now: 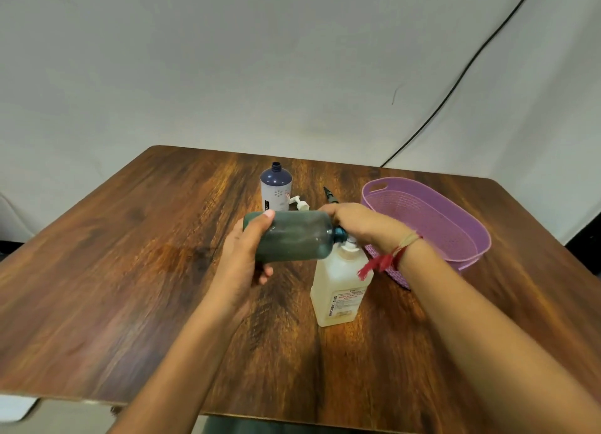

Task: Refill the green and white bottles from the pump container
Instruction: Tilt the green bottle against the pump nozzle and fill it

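My left hand grips the green translucent bottle by its base and holds it on its side above the table, with its open neck pointing right at the pump. The pump container, pale yellowish with a label, stands upright just below the neck. My right hand lies over the pump head and hides it. The white bottle, dark at its shoulder and uncapped, stands upright behind.
A purple plastic basket sits to the right of the pump container. A loose white pump cap and a dark green spray cap lie behind my hands. The wooden table extends to the left.
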